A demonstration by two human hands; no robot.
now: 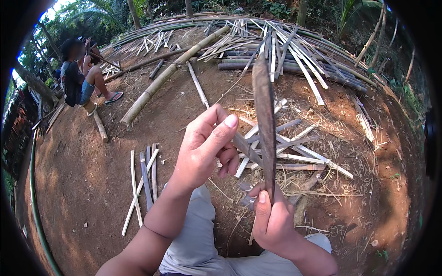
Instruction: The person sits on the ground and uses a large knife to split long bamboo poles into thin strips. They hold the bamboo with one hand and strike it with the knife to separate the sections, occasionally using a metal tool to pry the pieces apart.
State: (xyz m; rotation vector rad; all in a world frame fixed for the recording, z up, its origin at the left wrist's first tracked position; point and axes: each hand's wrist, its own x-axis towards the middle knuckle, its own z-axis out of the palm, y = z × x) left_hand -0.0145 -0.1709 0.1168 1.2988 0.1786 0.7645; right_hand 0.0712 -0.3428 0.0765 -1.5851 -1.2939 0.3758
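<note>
My left hand [202,145] is raised in the middle, its fingers closed around a narrow split bamboo strip [197,84]. The strip runs from the far left, through my grip, to a greyish end near the tool. Lower right, my right hand [276,223] grips the bottom of a long dark-brown knife [264,110], held upright with its narrow end up. Which part of it is blade and which is handle is hard to tell. Below it, several bamboo strips [301,158] lie crossed on the ground among curled shavings [343,184].
More bamboo strips [141,184] lie left of my knees. A thick bamboo pole [172,71] crosses the ground ahead. Behind it is a pile of dark poles and pale strips [294,60]. At the far left a person [78,73] sits low. A green pole [37,216] borders the left.
</note>
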